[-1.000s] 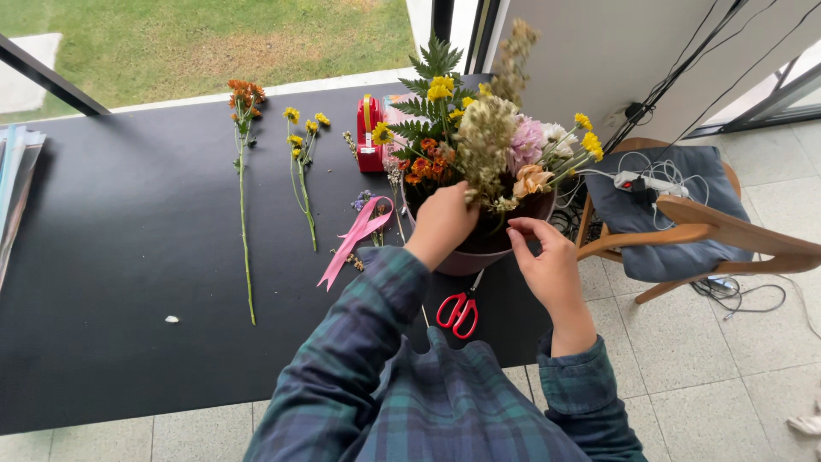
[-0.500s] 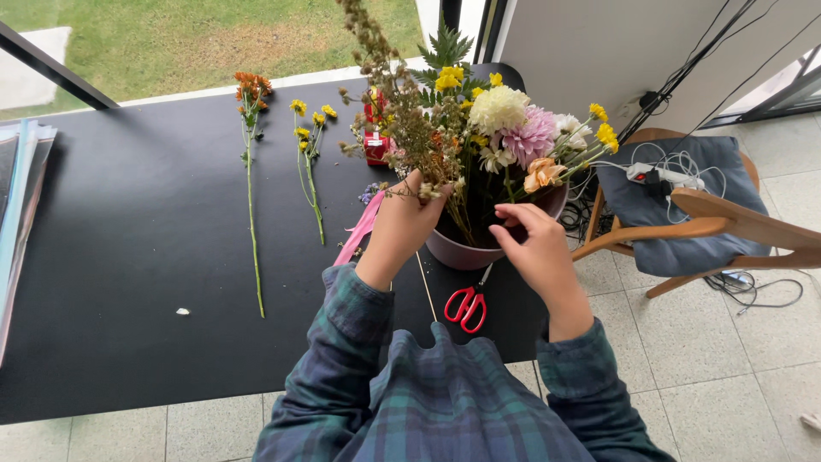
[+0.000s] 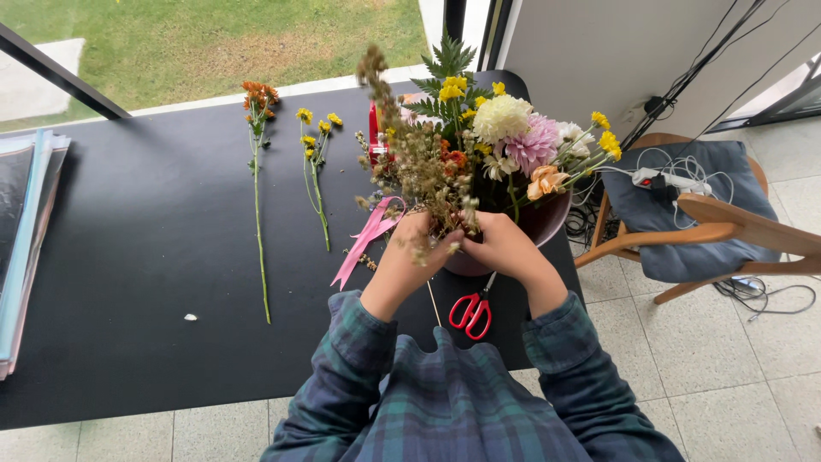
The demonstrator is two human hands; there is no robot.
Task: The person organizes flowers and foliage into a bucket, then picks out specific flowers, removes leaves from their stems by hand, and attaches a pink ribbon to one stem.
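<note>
A tall sprig of dried brown seed-head stems [image 3: 409, 145] stands upright over the near right part of the matte black tabletop [image 3: 128, 257], its lower end taken between both hands just in front of a dark maroon round vase [image 3: 547, 224]. The left hand [image 3: 409, 257] is closed around the base of the sprig, fingers curled over the stems; the right hand [image 3: 505, 244] meets it from the right, fingers pinched on the same stems at the vase rim, the two hands touching. The vase holds a mixed bouquet [image 3: 505, 137] — cream and pink round blooms, small yellow flowers, a peach one and green fern fronds at the far side. Just near of the vase, between the forearms in dark green-and-blue plaid sleeves [image 3: 445, 402], lie red-handled scissors [image 3: 472, 312]. A pink ribbon [image 3: 363, 238] lies on the tabletop just left of the left hand. Behind the sprig a red object [image 3: 374, 128] shows partly; what it is cannot be told. Further left lie two loose cut flowers, well apart from the hands: a short stem with yellow buds [image 3: 316, 175] and a long stem with an orange head [image 3: 258, 188]. A stack of flat sheets [image 3: 26, 231] sits at the table's far left edge. To the right of the table stands a wooden chair with a blue-grey cushion [image 3: 693, 205] carrying a white power strip [image 3: 663, 178] and cables — grass [image 3: 214, 43] shows beyond the window.
</note>
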